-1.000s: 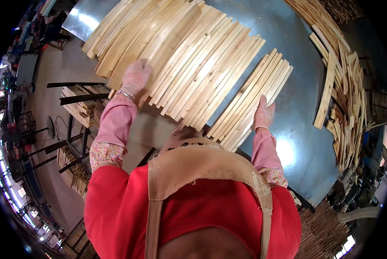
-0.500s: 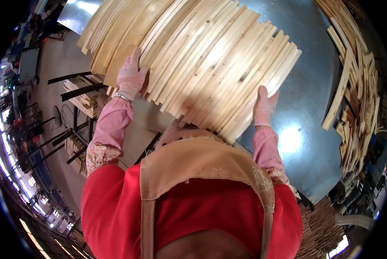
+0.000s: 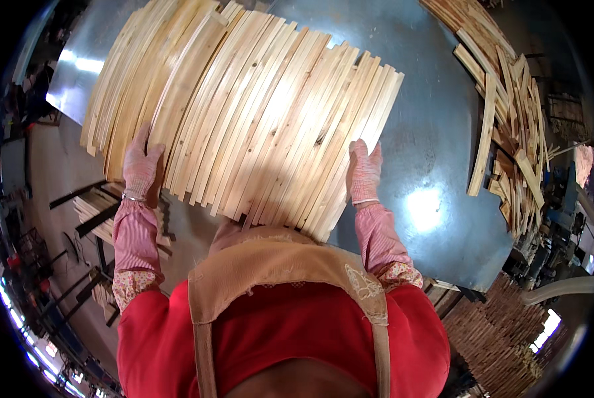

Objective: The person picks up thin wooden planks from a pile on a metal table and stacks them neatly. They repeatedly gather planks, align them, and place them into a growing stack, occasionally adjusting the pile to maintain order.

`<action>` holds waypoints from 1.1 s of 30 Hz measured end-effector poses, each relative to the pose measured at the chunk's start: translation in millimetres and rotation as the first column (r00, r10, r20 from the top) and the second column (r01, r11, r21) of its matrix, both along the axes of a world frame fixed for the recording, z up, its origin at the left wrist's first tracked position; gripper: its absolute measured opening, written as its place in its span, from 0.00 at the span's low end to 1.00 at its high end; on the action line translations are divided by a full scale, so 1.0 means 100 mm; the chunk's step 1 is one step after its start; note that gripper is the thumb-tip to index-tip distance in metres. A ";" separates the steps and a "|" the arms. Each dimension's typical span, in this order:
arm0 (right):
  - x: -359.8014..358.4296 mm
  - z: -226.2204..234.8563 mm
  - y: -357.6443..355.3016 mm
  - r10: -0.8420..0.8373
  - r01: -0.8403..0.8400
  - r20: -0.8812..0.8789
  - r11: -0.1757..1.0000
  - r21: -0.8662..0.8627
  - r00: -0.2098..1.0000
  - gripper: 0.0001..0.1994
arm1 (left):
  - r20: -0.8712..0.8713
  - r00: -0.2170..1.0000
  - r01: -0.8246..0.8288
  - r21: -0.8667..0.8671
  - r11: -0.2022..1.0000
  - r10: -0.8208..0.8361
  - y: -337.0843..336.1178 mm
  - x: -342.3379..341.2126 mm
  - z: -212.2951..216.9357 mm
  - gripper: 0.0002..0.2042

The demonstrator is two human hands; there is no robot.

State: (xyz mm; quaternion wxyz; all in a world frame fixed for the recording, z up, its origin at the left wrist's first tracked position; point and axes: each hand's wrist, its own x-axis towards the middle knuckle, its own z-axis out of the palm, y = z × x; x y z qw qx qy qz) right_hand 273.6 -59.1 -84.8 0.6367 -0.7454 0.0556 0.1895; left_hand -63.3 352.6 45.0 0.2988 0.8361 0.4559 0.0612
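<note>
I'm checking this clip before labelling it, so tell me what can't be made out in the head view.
- Palms of the left hand and right hand: pressed down on the wooden slats.
- Near ends of the middle slats: behind the apron.
- Far slat ends: cut off at the top edge.
- Side pile of slats: warped by the fisheye rim.

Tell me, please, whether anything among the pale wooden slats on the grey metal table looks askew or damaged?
The fanned row of pale wooden slats between the gloved left hand and right hand lies orderly. The loose heap of slats at the grey metal table's far right is jumbled, crossing at odd angles. No damage shows.
</note>
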 end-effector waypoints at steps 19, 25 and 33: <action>-0.57 0.72 2.80 0.649 -0.637 -0.046 0.728 -0.254 0.759 0.50 | -0.633 0.709 0.022 0.462 0.887 0.312 3.25 -0.24 0.05 0.28; 0.44 0.43 0.55 0.509 -0.265 0.363 0.796 -0.544 0.781 0.39 | -0.389 0.901 0.022 0.480 0.877 0.190 1.91 0.77 -0.25 0.31; 3.06 0.57 -3.38 0.236 0.278 0.334 0.240 -0.930 0.913 0.43 | 0.208 0.939 0.288 -0.037 0.957 -0.274 -1.92 2.55 -0.51 0.32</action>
